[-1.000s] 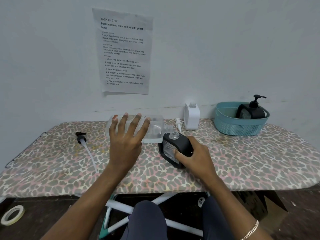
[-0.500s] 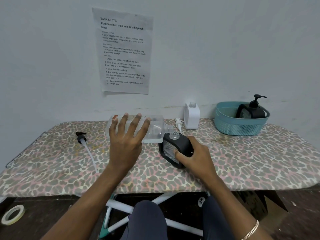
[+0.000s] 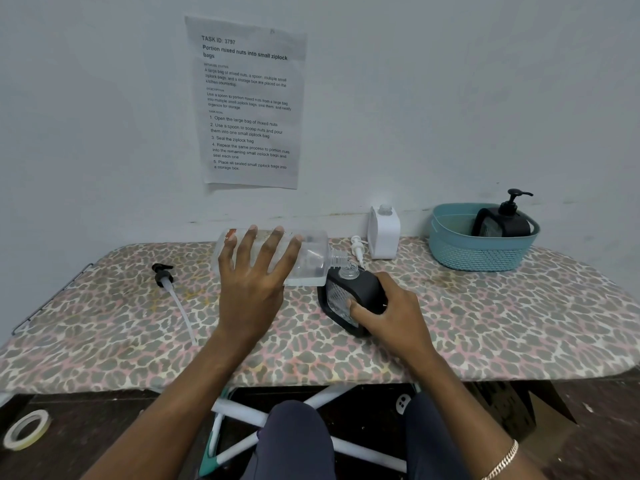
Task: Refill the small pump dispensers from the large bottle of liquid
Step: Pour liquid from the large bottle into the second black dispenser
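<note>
My left hand grips the large clear bottle, which lies tipped on its side with its open neck pointing right over the mouth of a black dispenser. My right hand holds that uncapped black dispenser, tilted, on the ironing board. A black pump head with a long tube lies on the board to the left. A white dispenser with no pump stands at the back, a white pump head lying beside it.
A teal basket at the back right holds another black dispenser with its pump on. A printed sheet hangs on the wall behind. A roll of tape lies on the floor at the lower left.
</note>
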`<state>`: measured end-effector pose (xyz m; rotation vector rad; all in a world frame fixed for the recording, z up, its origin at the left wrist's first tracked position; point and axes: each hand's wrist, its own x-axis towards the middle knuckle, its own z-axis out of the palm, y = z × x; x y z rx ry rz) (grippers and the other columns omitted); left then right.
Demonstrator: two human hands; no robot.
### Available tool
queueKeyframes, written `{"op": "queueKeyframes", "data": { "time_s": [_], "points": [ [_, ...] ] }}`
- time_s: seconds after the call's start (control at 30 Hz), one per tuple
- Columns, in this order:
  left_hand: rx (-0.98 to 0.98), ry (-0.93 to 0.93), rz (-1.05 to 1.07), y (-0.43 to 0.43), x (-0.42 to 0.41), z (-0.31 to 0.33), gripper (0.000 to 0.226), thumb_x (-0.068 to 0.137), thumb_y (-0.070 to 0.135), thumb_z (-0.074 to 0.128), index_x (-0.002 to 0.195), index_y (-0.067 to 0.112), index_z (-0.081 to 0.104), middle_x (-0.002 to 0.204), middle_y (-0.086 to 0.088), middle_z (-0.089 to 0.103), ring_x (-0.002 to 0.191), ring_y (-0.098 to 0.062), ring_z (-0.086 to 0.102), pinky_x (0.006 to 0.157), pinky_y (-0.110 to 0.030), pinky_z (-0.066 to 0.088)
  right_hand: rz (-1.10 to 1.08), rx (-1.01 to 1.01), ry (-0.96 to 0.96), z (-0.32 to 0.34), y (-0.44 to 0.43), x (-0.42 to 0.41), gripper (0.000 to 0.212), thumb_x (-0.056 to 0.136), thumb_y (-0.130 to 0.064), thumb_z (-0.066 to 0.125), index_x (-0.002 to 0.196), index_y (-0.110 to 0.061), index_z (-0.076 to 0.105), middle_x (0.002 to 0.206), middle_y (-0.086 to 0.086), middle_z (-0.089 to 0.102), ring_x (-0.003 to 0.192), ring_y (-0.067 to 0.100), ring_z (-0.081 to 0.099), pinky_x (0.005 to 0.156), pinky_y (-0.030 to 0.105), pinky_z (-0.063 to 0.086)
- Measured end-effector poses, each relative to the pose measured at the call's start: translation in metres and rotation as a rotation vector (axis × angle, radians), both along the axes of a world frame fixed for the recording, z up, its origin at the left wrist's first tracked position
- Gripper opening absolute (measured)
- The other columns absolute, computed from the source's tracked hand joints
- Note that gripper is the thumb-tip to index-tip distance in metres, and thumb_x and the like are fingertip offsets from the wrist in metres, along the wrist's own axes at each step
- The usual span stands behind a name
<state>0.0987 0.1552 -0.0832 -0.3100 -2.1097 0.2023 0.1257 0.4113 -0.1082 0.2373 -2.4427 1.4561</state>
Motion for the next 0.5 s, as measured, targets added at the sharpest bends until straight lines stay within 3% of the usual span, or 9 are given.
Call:
{"op": "queueKeyframes", "data": {
  "time_s": [0.5],
  "points": [
    [0.004,-0.007,-0.004,-0.0008,0.0,0.0022,0.077,0.079,-0.009,0.067,0.151,0.019,0.059,0.151,-0.014,0.06,0.14,-0.049,0.052,0.117,-0.068,0.032,-0.005,0.013,-0.006,-0.0011,0.0004,-0.0015,0.03,0.084,-0.036,0.082,0.106,-0.028,0.064,0.09,-0.012,0.073,0.078,0.006,0.067,0.064,0.028,0.056]
  ]
}}
